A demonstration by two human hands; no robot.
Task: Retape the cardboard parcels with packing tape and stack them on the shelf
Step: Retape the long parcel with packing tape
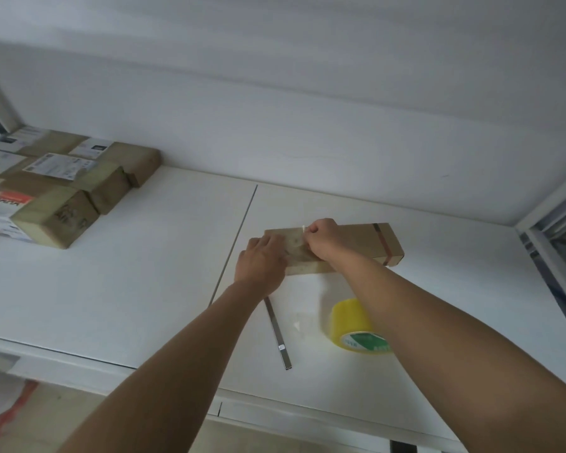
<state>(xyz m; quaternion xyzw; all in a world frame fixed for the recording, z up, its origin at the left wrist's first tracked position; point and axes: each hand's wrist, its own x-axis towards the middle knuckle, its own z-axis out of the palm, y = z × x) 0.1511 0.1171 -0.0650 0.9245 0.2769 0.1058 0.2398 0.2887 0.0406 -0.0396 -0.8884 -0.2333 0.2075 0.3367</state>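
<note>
Long flat brown cardboard parcel (347,245): centre frame, long axis left-right; bare white shelf (144,289) all round. Left hand (262,261) presses flat; right hand (324,237) pinches tape end.

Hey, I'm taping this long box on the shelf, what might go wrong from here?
The right hand pinches a tape end on the long cardboard box; the tape may wrinkle or stick to fingers. The left hand holds only one end, so the box might pivot. The right forearm passes over the yellow tape roll and may knock it.
</note>
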